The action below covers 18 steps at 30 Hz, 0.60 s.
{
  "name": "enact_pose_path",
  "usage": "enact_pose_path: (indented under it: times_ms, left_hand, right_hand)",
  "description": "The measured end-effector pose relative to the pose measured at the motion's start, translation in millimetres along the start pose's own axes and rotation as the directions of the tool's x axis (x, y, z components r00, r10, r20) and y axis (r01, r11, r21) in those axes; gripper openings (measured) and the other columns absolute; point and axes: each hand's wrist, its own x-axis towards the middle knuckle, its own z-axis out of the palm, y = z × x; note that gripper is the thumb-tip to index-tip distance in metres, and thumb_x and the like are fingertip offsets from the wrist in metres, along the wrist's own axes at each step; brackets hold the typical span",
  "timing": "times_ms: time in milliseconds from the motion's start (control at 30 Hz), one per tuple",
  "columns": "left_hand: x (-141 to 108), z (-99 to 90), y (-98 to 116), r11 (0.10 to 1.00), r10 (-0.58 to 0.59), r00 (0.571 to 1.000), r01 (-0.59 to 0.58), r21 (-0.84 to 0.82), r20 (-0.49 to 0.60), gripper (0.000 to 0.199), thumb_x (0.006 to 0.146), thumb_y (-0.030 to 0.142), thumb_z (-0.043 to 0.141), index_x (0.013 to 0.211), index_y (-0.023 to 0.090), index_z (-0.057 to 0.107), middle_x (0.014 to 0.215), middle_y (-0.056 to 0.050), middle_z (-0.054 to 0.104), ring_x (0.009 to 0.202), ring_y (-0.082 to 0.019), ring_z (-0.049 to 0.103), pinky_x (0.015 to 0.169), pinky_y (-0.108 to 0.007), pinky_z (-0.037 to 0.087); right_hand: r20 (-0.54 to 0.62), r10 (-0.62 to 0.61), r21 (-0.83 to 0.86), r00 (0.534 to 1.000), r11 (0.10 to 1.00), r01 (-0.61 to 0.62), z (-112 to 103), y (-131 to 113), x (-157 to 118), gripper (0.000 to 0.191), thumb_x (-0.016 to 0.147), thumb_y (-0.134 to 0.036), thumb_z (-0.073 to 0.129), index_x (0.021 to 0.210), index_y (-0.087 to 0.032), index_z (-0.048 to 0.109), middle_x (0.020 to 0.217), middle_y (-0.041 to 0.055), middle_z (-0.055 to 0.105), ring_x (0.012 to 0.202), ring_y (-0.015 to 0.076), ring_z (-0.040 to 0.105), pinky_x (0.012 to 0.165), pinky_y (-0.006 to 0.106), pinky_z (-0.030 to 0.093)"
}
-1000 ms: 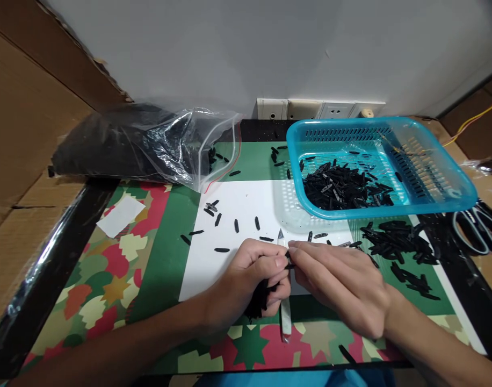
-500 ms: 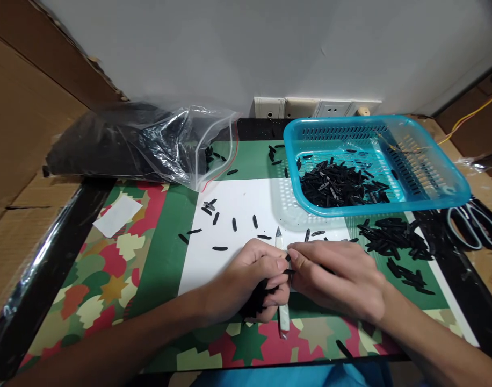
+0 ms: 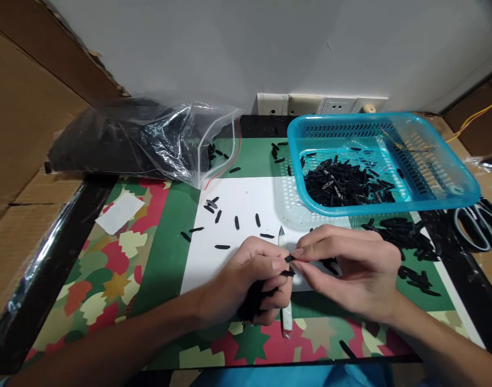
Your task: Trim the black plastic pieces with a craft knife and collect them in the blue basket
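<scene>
My left hand is curled around a bunch of small black strips, one poking out between the fingers. At its thumb tip, my right hand pinches one small black piece between thumb and forefinger; the left thumb and forefinger touch the piece too. Beneath the hands lies a white-handled craft knife with its blade pointing away, partly hidden by the left hand. Loose black pieces are scattered on the white sheet, and a few lie under the right hand.
A blue plastic basket with a heap of black pieces stands at the back right. Scissors and piles of black pieces lie right of the sheet. A full clear zip bag rests at the back left, near a paper scrap.
My right hand has lifted and turned, its fingers opening away from the palm while the fingertips stay at the left thumb. The left hand stays nearly in place. The view has shifted slightly.
</scene>
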Motion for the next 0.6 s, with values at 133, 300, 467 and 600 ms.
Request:
enact_pose_path:
  times_ms: [133, 300, 467, 600]
  left_hand:
    - [0.6, 0.8, 1.3, 1.0, -0.005, 1.0, 0.005, 0.0, -0.005, 0.046, 0.096, 0.046, 0.065, 0.065, 0.02, 0.044, 0.054, 0.005, 0.048, 0.04, -0.007, 0.045, 0.036, -0.015, 0.03]
    - [1.0, 4.3, 1.8, 1.0, -0.001, 1.0, 0.001, -0.023, -0.001, 0.047, 0.095, 0.046, 0.068, 0.064, 0.02, 0.044, 0.054, 0.004, 0.048, 0.041, -0.007, 0.044, 0.037, -0.016, 0.034]
    - [0.8, 5.0, 1.2, 1.0, -0.011, 1.0, 0.011, -0.028, 0.002, 0.048, 0.095, 0.047, 0.069, 0.064, 0.019, 0.045, 0.054, 0.004, 0.049, 0.041, -0.007, 0.044, 0.037, -0.016, 0.034]
    - [1.0, 4.4, 0.8, 0.999, -0.004, 1.0, 0.005, -0.049, 0.015, 0.047, 0.095, 0.045, 0.069, 0.064, 0.019, 0.045, 0.054, 0.004, 0.049, 0.041, -0.006, 0.042, 0.038, -0.016, 0.035]
  right_hand:
    - [0.029, 0.079, 0.022, 0.996, 0.997, -0.079, -0.7, -0.8, 0.1, 0.018, 0.085, 0.001, 0.079, 0.095, -0.014, 0.081, 0.083, 0.0079, 0.081, 0.075, 0.0176, 0.076, 0.068, 0.028, 0.061]
    - [0.039, 0.117, 0.031, 0.992, 0.993, -0.118, -1.6, -0.3, -2.6, 0.02, 0.085, -0.001, 0.079, 0.097, -0.017, 0.08, 0.084, 0.005, 0.08, 0.075, 0.0176, 0.076, 0.07, 0.029, 0.061]
    - [0.042, 0.108, 0.035, 0.993, 0.993, -0.109, -1.6, -1.4, -1.8, 0.018, 0.084, -0.002, 0.082, 0.094, -0.017, 0.079, 0.082, 0.0051, 0.08, 0.074, 0.0181, 0.076, 0.069, 0.029, 0.062]
    - [0.041, 0.114, 0.038, 0.993, 0.993, -0.116, -0.9, -1.9, -1.4, 0.021, 0.083, 0.002, 0.078, 0.094, -0.017, 0.08, 0.082, 0.0055, 0.08, 0.073, 0.018, 0.076, 0.068, 0.029, 0.061]
